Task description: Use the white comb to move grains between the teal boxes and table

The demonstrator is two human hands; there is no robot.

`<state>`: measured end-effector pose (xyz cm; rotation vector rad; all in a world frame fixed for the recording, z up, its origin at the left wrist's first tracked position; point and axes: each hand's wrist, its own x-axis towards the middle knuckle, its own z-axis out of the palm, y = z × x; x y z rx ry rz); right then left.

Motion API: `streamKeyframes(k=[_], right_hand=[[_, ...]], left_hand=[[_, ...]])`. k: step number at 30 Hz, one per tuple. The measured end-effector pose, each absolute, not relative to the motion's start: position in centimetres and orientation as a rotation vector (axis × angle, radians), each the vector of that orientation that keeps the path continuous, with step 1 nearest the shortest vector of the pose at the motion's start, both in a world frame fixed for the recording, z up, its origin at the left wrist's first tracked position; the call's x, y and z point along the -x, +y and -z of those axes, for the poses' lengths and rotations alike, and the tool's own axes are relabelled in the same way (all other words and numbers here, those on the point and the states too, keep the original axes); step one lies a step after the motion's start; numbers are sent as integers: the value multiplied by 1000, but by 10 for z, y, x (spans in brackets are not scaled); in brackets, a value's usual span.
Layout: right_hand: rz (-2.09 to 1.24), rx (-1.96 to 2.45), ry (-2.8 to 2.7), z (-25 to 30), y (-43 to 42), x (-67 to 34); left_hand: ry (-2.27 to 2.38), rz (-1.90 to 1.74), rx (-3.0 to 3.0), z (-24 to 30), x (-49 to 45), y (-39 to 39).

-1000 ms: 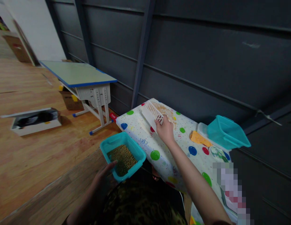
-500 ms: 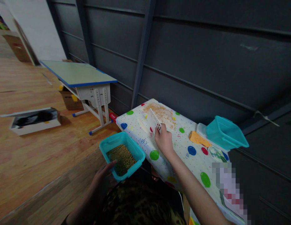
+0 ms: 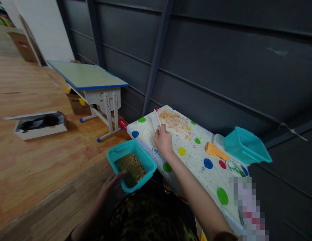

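Observation:
My right hand (image 3: 163, 142) is closed round a white slotted plastic scoop (image 3: 156, 121), held edge-on at the near side of a spill of pale grains (image 3: 175, 123) on the polka-dot tablecloth (image 3: 196, 157). My left hand (image 3: 111, 185) grips the near rim of a teal tub (image 3: 131, 165) half full of greenish-brown grains, held off the table's left edge over my lap.
A second teal tub (image 3: 245, 144) lies tilted on a clear container at the table's far right, with an orange cloth (image 3: 215, 150) beside it. A dark metal wall runs behind. To the left stand a small blue-edged desk (image 3: 88, 77) and an open white box (image 3: 40, 124) on the wood floor.
My right hand has drawn the white scoop leftward off the grain pile and turned it from flat to edge-on. The teal tub in my left hand has stayed put.

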<state>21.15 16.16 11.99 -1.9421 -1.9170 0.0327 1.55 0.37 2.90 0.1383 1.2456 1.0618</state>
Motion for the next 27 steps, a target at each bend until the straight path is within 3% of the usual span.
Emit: streamKeyframes(k=[15,21,27], right_hand=[[-75,1823,-1899,-117,173,-195],[-72,1677,-1715,-125,165,-242],[-315,1495,-1591,-132,136,-324]], left_hand=[[1210,-1038,-147,-27,-12,1],[1176,-1063,-138,-30,-13,0],[1209,-1074,-132,-37,-18,-2]])
